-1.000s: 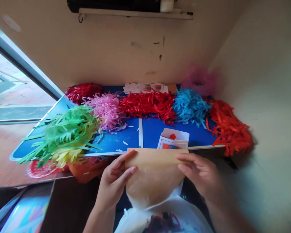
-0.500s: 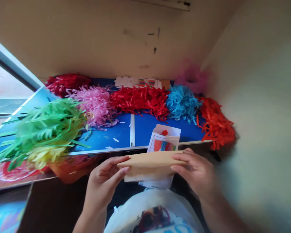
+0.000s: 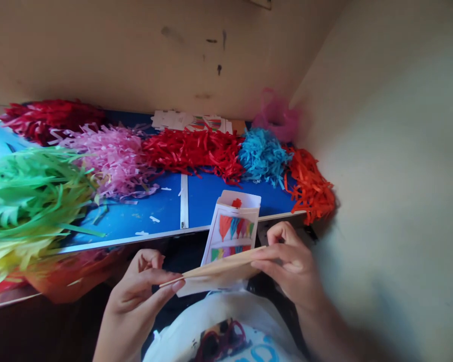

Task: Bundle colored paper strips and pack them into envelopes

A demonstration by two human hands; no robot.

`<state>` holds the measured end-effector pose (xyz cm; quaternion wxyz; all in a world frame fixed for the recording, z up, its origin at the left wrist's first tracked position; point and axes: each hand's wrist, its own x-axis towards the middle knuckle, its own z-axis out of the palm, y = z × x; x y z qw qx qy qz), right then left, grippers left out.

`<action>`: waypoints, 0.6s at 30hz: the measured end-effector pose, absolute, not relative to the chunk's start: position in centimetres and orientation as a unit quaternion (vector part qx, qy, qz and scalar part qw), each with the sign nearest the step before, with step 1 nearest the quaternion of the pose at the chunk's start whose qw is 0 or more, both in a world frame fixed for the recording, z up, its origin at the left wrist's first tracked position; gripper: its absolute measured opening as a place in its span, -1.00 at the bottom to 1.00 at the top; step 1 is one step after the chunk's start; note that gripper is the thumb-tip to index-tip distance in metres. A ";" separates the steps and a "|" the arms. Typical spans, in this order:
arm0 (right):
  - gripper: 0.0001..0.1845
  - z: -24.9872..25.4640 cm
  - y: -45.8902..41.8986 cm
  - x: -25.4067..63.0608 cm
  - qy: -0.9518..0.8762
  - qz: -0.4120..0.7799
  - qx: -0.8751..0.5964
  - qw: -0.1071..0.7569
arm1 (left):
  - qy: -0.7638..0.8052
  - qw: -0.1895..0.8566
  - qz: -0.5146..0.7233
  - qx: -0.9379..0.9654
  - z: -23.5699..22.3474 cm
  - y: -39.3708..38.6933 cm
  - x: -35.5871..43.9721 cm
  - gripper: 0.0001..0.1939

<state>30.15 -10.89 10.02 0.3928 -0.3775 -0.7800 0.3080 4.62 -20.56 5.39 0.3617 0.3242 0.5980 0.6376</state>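
My left hand (image 3: 139,289) pinches one end of a folded sheet of brown paper (image 3: 221,267) between thumb and index finger. At its other end, my right hand (image 3: 289,266) grips the same paper, also in a pinch. The sheet is seen nearly edge-on, tilted up to the right, above my lap. Just behind it leans a white printed box (image 3: 234,223) with pictures of colourful tassels; its top flap is open and a bit of red shows inside. The paper hides the box's lower part.
A blue table (image 3: 151,216) carries bundles of shredded paper: green (image 3: 26,186), pink (image 3: 113,158), red (image 3: 192,153), light blue (image 3: 264,156) and orange-red (image 3: 311,183). Flat printed cards (image 3: 191,120) lie at the back. A pink plastic bag (image 3: 277,118) sits near the wall corner.
The brown paper has gone from facing me broadly to nearly edge-on, its right end now higher. More of the box's printed front shows. The view has swung to the right.
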 end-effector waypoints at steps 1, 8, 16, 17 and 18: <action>-0.93 10.0 -11.1 30.2 -0.770 0.345 -0.374 0.385 | 0.589 0.369 0.630 0.347 5.5 -20.6 4.8 -0.89; -0.81 9.5 -12.2 30.3 -0.630 0.593 -0.376 0.331 | 0.552 0.516 0.610 0.239 4.6 -22.0 7.2 -0.79; -0.81 10.2 -11.7 30.7 -0.679 0.551 -0.371 0.312 | 0.582 0.465 0.611 0.267 4.8 -22.7 7.9 -0.81; -0.85 10.2 -11.7 30.6 -0.683 0.539 -0.375 0.319 | 0.592 0.459 0.607 0.264 5.0 -22.7 7.9 -0.81; -0.87 10.2 -11.8 30.6 -0.687 0.526 -0.381 0.326 | 0.601 0.453 0.607 0.254 5.2 -22.7 8.0 -0.79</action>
